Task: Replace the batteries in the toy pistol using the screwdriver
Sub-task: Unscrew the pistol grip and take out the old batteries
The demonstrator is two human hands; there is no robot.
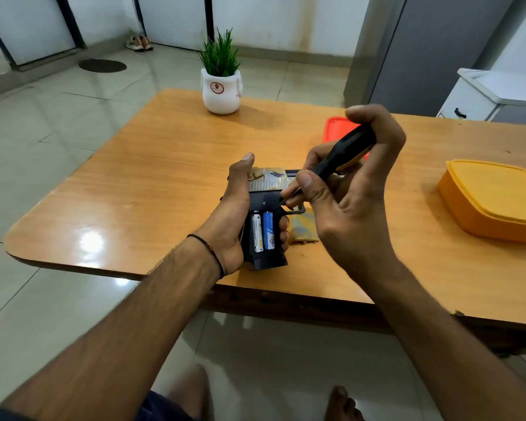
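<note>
My left hand (pixel 231 220) grips the black and gold toy pistol (pixel 266 202) by its handle, just above the wooden table (pixel 152 165). The handle's battery bay lies uncovered, showing a white battery (pixel 257 232) and a blue battery (pixel 268 230) side by side. My right hand (pixel 346 189) holds a screwdriver with a black and yellow handle (pixel 343 153). Its thin tip touches the pistol body just above the batteries. A gold cover piece (pixel 304 230) lies on the table to the right of the handle, partly behind my right hand.
An orange lidded box (pixel 495 199) stands at the right of the table. A red lid (pixel 336 129) lies behind my right hand. A white pot with a green plant (pixel 221 86) stands at the far edge. Tiled floor surrounds the table; a white cabinet (pixel 486 95) stands far right.
</note>
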